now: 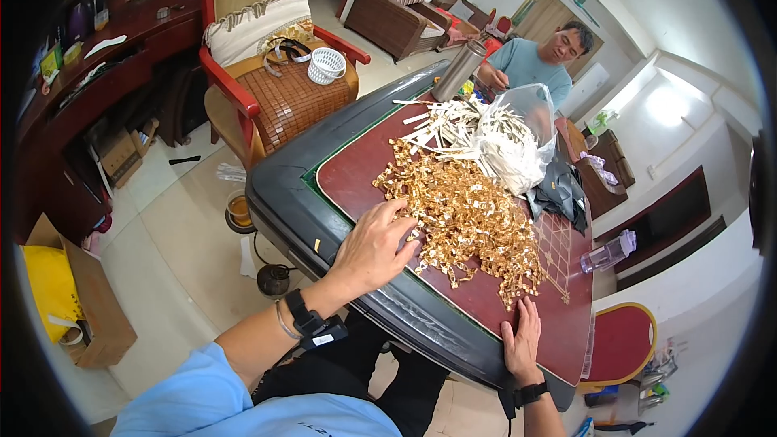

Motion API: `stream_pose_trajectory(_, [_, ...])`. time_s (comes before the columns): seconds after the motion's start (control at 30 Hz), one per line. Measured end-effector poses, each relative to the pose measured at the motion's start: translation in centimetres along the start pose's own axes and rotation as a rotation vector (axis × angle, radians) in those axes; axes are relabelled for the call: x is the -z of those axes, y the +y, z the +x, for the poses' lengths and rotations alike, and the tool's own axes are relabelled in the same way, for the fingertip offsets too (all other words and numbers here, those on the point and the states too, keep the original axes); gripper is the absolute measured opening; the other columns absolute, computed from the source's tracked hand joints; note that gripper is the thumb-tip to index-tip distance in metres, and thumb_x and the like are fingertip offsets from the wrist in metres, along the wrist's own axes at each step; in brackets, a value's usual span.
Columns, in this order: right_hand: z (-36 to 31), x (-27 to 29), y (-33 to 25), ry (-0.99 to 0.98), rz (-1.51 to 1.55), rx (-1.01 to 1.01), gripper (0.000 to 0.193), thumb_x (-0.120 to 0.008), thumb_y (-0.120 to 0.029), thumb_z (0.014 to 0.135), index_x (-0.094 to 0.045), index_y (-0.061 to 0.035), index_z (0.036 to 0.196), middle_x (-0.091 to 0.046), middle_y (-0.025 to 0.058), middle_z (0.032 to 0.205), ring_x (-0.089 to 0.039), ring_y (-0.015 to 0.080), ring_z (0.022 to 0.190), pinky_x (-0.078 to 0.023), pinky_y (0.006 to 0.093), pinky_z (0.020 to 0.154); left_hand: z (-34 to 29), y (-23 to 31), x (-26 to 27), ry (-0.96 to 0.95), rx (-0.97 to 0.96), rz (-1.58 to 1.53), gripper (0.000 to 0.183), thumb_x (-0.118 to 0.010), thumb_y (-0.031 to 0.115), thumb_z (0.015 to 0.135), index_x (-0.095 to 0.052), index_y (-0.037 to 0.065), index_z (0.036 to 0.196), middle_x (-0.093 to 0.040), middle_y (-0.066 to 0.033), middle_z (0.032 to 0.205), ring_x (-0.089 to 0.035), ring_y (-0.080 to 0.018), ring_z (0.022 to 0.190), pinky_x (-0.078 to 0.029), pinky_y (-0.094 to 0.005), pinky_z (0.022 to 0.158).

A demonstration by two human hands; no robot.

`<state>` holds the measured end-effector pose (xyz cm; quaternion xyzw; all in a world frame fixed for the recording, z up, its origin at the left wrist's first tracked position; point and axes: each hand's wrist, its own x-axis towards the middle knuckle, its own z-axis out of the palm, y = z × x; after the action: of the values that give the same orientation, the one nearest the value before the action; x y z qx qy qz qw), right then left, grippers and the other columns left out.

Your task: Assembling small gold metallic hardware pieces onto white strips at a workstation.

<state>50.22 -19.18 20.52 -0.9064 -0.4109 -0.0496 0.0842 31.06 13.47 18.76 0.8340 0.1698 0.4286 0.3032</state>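
Note:
A heap of small gold-coloured metal clips (469, 214) lies spread over the red tabletop (348, 182). At the heap's near left edge is my left hand (374, 249), its fingers bent and the thumb apart from them. A few clips show beside its fingertips; none is plainly gripped. My right hand (524, 338) lies on the table's near edge with its fingers stretched out, just below the lower end of the heap. It holds nothing.
Behind the clips are pale flat strips (453, 125) and a clear plastic bag (518, 137). A metal flask (460, 71) stands at the far edge, near a seated person (530, 65). Black plastic (558, 190) and a clear purple-lidded cup (609, 252) lie right.

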Motion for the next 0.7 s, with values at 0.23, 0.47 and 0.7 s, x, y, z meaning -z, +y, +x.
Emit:
stream_pose_trajectory(0.23, [1.8, 2.8, 1.6, -0.072, 0.593, -0.136, 0.06, -0.056, -0.025, 0.097, -0.031, 0.0008, 0.146, -0.049, 0.0229, 0.138, -0.047, 0.0318, 0.13, -0.036, 0.0397, 0.109, 0.0, 0.2, -0.1, 0.004, -0.004, 0.004, 0.028, -0.069, 0.018, 0.084, -0.066, 0.002, 0.106, -0.055, -0.0197, 0.125, -0.055, -0.0368, 0.115, -0.044, -0.0431, 0.098])
stream_pose_trajectory(0.47, [5.6, 5.9, 2.8, -0.063, 0.449, 0.011, 0.065, -0.062, -0.025, 0.095, -0.03, -0.0044, 0.148, -0.058, 0.0219, 0.127, -0.055, 0.0314, 0.121, -0.041, 0.0398, 0.104, 0.4, 0.4, -0.1, -0.017, -0.003, 0.012, 0.028, -0.07, 0.013, 0.08, -0.066, 0.001, 0.106, -0.056, -0.0179, 0.126, -0.055, -0.0355, 0.116, -0.044, -0.0418, 0.099])
stream_pose_trajectory(0.7, [11.6, 9.8, 2.8, -0.018, 0.238, 0.087, 0.065, -0.067, -0.026, 0.092, -0.037, -0.0012, 0.144, -0.054, 0.0227, 0.133, -0.053, 0.0337, 0.125, -0.042, 0.0418, 0.104, 0.7, 0.9, 0.1, -0.052, 0.011, 0.012, 0.029, -0.071, 0.013, 0.08, -0.066, 0.001, 0.107, -0.055, -0.0179, 0.127, -0.054, -0.0357, 0.116, -0.044, -0.0424, 0.099])
